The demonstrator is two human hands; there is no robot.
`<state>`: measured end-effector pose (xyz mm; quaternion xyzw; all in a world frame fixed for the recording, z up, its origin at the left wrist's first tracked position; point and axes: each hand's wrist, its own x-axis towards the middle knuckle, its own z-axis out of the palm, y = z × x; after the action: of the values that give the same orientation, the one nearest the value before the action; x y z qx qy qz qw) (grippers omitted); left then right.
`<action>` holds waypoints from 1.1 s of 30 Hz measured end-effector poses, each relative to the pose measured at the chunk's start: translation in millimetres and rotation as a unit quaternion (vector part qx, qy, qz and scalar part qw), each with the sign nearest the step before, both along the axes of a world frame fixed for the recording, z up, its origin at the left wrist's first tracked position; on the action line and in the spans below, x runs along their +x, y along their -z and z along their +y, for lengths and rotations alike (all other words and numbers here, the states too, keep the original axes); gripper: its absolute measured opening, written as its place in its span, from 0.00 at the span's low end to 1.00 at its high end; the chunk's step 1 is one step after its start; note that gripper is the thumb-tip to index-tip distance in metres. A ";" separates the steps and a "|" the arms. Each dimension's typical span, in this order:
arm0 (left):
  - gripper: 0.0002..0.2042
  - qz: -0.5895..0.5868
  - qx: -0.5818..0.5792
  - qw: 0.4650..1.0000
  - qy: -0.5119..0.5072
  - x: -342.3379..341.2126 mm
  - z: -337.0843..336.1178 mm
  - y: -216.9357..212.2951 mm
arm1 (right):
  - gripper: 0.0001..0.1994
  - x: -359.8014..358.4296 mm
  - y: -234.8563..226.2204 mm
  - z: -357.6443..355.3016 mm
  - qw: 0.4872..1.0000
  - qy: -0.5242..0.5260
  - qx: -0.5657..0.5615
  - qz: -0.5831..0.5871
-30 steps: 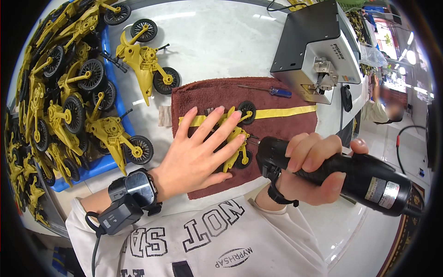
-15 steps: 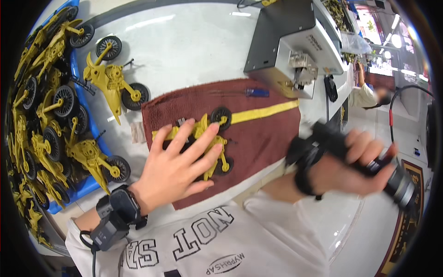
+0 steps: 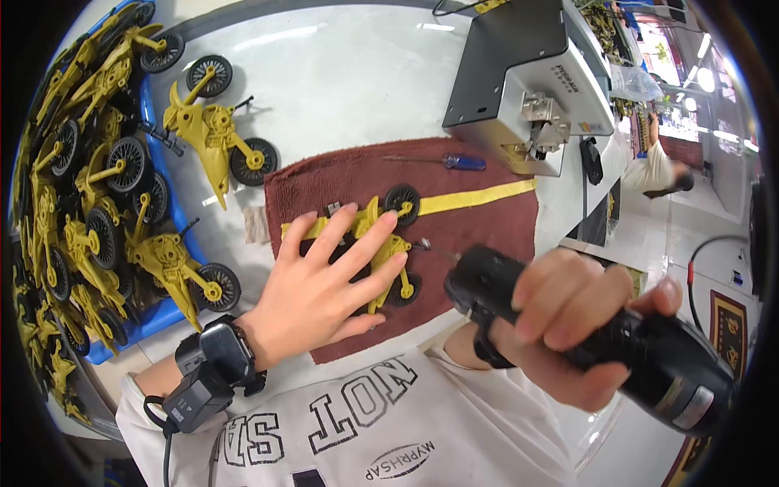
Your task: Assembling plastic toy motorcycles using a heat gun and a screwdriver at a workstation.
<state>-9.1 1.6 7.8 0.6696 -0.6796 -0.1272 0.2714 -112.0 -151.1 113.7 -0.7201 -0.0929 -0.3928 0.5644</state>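
My left hand (image 3: 329, 288) lies with fingers spread over a yellow toy motorcycle (image 3: 393, 253) with black wheels, pressing it against a dark red cloth (image 3: 487, 219). The hand hides part of the toy. At the right, my right hand (image 3: 576, 325) is wrapped round a black electric screwdriver (image 3: 677, 369). The tool's thin bit points left toward the toy's small handlebar end, and I cannot tell whether it touches.
A blue crate (image 3: 154, 325) at the left is heaped with yellow toy motorcycles. Another toy motorcycle (image 3: 207, 134) lies beside it. A blue-handled screwdriver (image 3: 464, 162) rests on the cloth. Behind stands a grey-and-black machine (image 3: 507, 89). A person (image 3: 661, 174) is at the far right.
My right hand has brought the electric screwdriver left and down, its bit now close to the toy. My left hand stays spread on the toy.
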 end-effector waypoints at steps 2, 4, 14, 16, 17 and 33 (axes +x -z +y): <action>0.33 0.003 -0.002 1.000 0.004 -1.9 0.7 -3.0 | 0.26 2.5 4.5 5.9 0.998 0.064 0.019 0.011; 0.32 0.008 -0.007 1.000 -0.001 -2.3 1.9 0.8 | 0.25 9.5 14.3 0.0 0.996 0.088 0.022 0.009; 0.32 0.026 -0.008 1.000 -0.005 -1.9 2.4 2.5 | 0.24 28.9 26.5 -8.0 0.985 0.096 0.141 0.035; 0.32 0.027 -0.006 1.000 -0.005 -0.9 2.4 1.9 | 0.23 31.8 28.2 -10.7 0.983 0.078 0.163 0.031; 0.31 0.026 -0.005 1.000 -0.004 -0.6 2.4 1.4 | 0.23 30.9 28.7 -11.4 0.983 0.078 0.164 0.031; 0.29 0.025 -0.027 0.999 0.004 -0.3 -0.7 0.9 | 0.19 1.6 -39.2 -110.4 0.945 0.320 0.047 -0.038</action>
<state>-9.4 0.9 6.9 0.6559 -0.6786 -0.1263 0.3055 -110.4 -261.5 152.9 -0.6687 0.1398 -0.5838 0.4386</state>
